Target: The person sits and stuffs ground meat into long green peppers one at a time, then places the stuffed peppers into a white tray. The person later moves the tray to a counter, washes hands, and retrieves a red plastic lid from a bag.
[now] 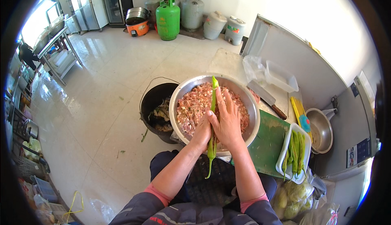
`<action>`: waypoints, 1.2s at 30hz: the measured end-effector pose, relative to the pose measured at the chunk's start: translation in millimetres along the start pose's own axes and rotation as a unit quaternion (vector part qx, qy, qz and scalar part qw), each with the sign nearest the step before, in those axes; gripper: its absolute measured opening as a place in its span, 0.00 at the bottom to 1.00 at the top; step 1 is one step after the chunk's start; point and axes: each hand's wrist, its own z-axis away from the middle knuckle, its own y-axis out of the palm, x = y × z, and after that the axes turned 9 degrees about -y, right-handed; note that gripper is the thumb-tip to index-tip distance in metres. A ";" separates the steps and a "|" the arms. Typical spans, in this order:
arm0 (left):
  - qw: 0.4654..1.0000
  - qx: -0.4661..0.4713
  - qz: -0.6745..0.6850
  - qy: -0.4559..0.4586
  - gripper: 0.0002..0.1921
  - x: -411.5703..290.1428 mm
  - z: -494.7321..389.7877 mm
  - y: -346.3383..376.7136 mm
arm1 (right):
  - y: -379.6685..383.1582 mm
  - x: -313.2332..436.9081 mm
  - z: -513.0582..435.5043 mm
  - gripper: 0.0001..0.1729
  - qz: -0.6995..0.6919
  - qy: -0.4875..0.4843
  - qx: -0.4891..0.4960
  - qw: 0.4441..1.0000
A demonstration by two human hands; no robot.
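A long green pepper [213,98] lies lengthwise between my two hands, over a wide metal bowl [255,115] of raw minced meat [192,109]. My left hand [202,131] presses on the pepper's left side, its fingers partly hidden. My right hand [227,122] lies against the other side with its fingers stretched out. The pepper's tip points away from me, and its stem end hangs past the bowl's near rim. Whether the pepper is slit cannot be told. More green peppers [295,151] lie in a white plastic tray [279,164] at the right.
A cleaver [264,95] and a green cutting board [265,142] lie right of the bowl. Beyond are a clear plastic container [281,77] and an empty metal basin [323,130]. A black bucket [152,99] stands left. Gas cylinders [168,18] stand by the wall. Far left, a person [27,55] bends.
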 end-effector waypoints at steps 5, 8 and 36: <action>0.999 0.003 0.011 0.032 0.29 -2.4 -1.9 1.6 | 2.1 -6.0 5.5 0.41 0.037 -0.011 0.049 0.998; 0.997 0.008 0.067 0.021 0.33 -6.2 -1.2 3.6 | 2.3 -0.1 14.2 0.41 0.009 0.004 0.055 0.998; 0.985 -0.060 0.080 0.143 0.30 -37.8 -24.2 -26.6 | -29.4 39.4 93.5 0.27 -0.012 -0.080 -0.007 0.997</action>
